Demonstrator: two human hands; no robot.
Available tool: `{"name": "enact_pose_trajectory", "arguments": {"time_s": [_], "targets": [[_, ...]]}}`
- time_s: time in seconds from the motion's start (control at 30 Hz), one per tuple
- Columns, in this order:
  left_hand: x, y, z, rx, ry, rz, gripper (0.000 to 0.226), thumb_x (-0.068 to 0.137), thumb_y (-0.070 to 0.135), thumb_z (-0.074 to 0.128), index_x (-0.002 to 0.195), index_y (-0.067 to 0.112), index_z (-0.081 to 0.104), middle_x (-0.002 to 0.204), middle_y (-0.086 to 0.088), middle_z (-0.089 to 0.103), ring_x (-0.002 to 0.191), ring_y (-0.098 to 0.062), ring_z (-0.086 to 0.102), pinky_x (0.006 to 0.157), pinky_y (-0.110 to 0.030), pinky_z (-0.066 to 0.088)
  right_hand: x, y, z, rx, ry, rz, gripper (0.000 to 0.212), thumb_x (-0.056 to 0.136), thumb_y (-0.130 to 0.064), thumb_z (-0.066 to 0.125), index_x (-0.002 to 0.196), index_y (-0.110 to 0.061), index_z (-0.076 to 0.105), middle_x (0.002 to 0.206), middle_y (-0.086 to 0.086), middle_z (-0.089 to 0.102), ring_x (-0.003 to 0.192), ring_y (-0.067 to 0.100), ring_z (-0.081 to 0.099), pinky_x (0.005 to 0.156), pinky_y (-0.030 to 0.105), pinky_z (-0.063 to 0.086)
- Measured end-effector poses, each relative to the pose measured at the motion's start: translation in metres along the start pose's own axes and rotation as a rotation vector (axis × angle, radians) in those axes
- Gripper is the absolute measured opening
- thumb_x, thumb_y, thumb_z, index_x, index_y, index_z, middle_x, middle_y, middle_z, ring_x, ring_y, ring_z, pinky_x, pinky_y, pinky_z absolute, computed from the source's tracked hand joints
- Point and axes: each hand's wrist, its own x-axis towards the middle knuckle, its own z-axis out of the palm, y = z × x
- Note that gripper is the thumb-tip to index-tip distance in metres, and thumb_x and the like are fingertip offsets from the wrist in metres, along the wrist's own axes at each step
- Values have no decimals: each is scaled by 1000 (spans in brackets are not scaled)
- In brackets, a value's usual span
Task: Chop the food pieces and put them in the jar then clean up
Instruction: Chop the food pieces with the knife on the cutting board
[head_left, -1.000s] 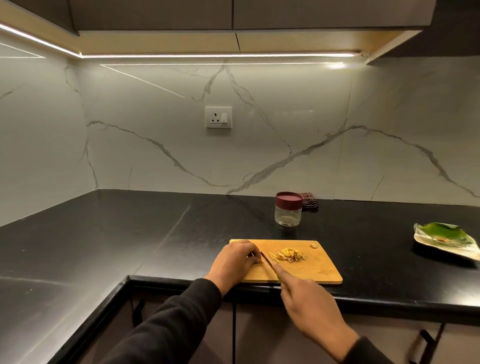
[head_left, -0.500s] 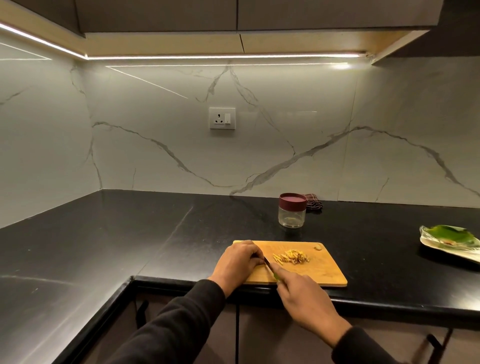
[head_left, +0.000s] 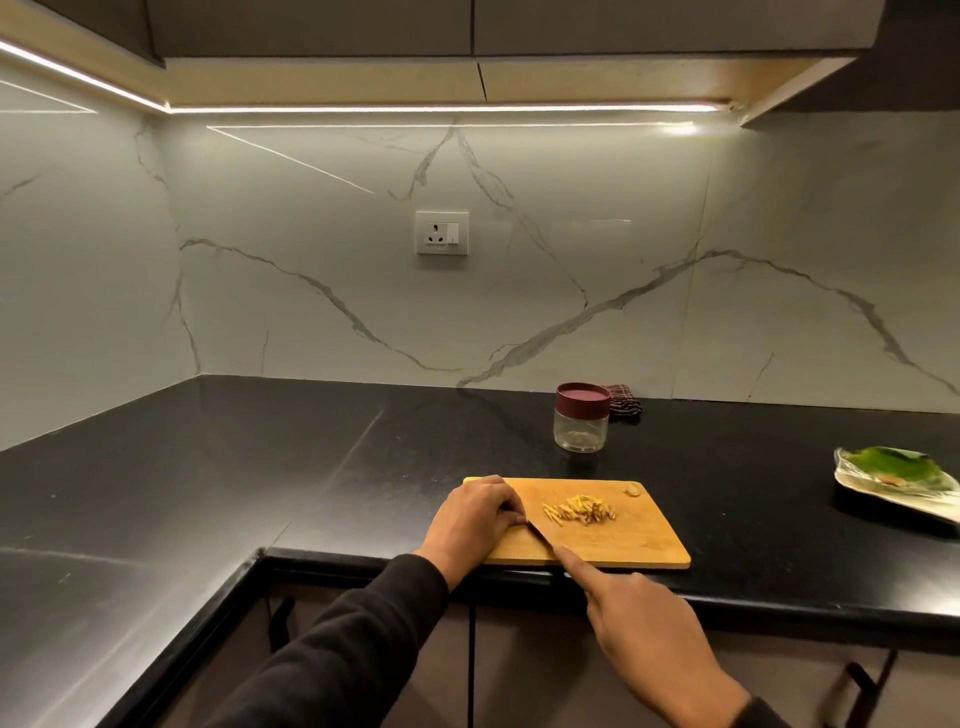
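Note:
A wooden cutting board (head_left: 639, 540) lies at the counter's front edge. A small heap of yellow chopped strips (head_left: 579, 509) sits near its middle, and one pale piece (head_left: 632, 489) lies at its far right corner. My left hand (head_left: 475, 517) rests curled on the board's left part, its fingertips hiding whatever they pinch. My right hand (head_left: 641, 626) grips a knife (head_left: 540, 536), forefinger stretched along the blade's back, the tip touching my left fingertips. A clear jar (head_left: 581, 423) with a maroon lid stands behind the board.
A leaf-shaped plate (head_left: 898, 480) with green on it sits at the right. A dark checked cloth (head_left: 625, 401) lies behind the jar by the marble wall. The black counter (head_left: 260, 467) turns a corner on the left; cabinet doors lie below its edge.
My right hand has shifted slightly with the knife, the blade staying beside my left fingertips. The camera moved a little; the chopped heap and the jar stay put.

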Motion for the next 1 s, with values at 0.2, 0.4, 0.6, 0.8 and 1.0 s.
{"name": "enact_pose_trajectory", "arguments": {"time_s": [0.2, 0.4, 0.6, 0.8, 1.0], "targets": [[-2, 2, -1, 16, 4, 20, 9, 94, 26, 68, 100, 24, 74, 105, 9, 68, 87, -1, 56, 85, -16, 51, -1, 5, 0, -135, -16, -18, 68, 108, -20, 34, 154, -55, -2, 100, -4, 59, 85, 15, 57, 69, 28, 39], [-3, 1, -2, 76, -33, 125, 22, 98, 19, 62, 109, 35, 74, 122, 14, 60, 109, -3, 54, 90, -19, 51, 3, 5, 6, -118, -11, -19, 67, 108, -22, 35, 154, -55, -1, 106, -4, 62, 91, 15, 60, 71, 29, 42], [3, 1, -4, 172, -160, 198, 40, 102, 14, 54, 122, 46, 67, 134, 12, 49, 115, -7, 41, 91, -20, 46, 2, 3, 3, -120, -37, -13, 66, 108, -23, 36, 154, -54, 1, 110, -3, 61, 93, 14, 59, 70, 27, 39], [6, -5, 4, 232, -127, 190, 53, 103, 13, 50, 146, 44, 43, 144, 7, 45, 128, -14, 40, 106, -33, 44, 1, 4, 6, -85, -15, -11, 64, 108, -28, 36, 154, -55, 0, 106, -5, 62, 89, 11, 59, 68, 24, 40], [0, -8, 7, 80, 22, 50, 26, 102, 10, 48, 121, 27, 54, 123, 7, 57, 111, -7, 51, 101, -26, 46, 1, -1, 3, 47, 31, 12, 57, 109, -40, 29, 154, -55, -2, 74, -8, 49, 63, 7, 49, 52, 21, 34]]}}
